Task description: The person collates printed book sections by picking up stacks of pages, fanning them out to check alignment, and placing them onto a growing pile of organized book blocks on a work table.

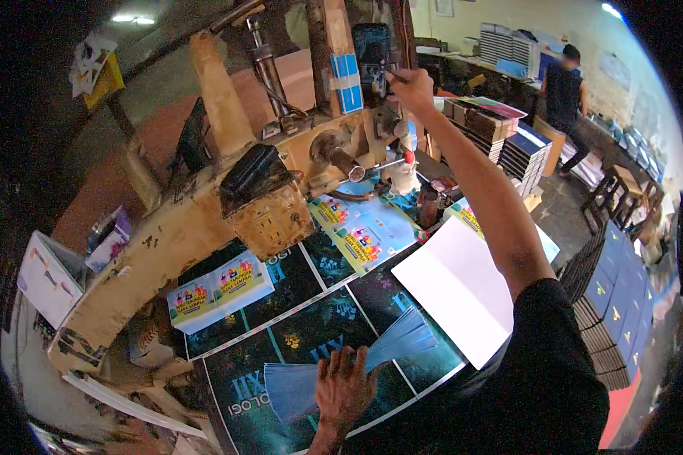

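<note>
Low in the middle, my left hand (pixel 345 387) is closed around the waist of a bundle of thin blue paper sheets (pixel 406 334), whose two ends fan out to either side. The bundle lies over dark printed sheets (pixel 288 337) that cover the work surface. My right arm stretches up and forward, and my right hand (pixel 413 89) is closed at the upright of an old beige machine (pixel 265 220). What those fingers grip is too small to make out. A blue packet (pixel 347 83) is fixed on the upright just left of that hand.
Yellow and blue printed covers (pixel 224 292) and a large white sheet (pixel 455 284) lie on the surface. Stacks of dark blue books (pixel 611 303) stand at the right, with more (pixel 525 155) behind. Another person (pixel 565 102) stands at the far right near a bench.
</note>
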The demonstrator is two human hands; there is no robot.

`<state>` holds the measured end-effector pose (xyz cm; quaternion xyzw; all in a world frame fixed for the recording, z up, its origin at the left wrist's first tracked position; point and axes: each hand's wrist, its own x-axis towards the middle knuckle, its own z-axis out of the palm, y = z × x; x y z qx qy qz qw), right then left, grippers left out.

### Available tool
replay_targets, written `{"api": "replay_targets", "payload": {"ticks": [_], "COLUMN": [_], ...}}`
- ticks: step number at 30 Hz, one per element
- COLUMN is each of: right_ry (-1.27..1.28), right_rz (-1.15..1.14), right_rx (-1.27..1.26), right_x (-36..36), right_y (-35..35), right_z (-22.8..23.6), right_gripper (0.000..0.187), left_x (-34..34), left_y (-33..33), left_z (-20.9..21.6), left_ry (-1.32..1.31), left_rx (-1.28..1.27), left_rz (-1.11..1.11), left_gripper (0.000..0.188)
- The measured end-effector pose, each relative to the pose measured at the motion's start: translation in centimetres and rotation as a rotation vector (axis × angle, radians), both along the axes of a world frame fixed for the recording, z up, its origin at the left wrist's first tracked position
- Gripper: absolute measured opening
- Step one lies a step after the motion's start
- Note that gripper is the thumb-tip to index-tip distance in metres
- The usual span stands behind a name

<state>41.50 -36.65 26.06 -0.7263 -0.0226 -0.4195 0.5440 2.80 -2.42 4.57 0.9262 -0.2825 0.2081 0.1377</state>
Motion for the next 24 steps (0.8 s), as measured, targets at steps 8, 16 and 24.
{"api": "replay_targets", "payload": {"ticks": [8,16,24], "right_ry": [0.048,0.043,-0.016], "right_rz": [0.026,0.196,0.111], "right_rx": [0.000,0.029,0.075], "right_x": [-0.4,1.0,2.1], "right_y": [1.0,-0.6,-1.0], "right_z": [0.4,-1.3,-1.2], "right_gripper": [0.034,0.029,0.030], "left_x": [-0.4,-0.8,-0.7], "left_y": [0.0,-0.1,-0.1], "left_z": [0.0,0.2,0.8], "left_ry": [-0.017,0.139,0.228], "left_rx": [-0.006,0.087,0.122], "left_rz": [0.009,0.080,0.059], "left_gripper": [0.046,0.062,0.064]}}
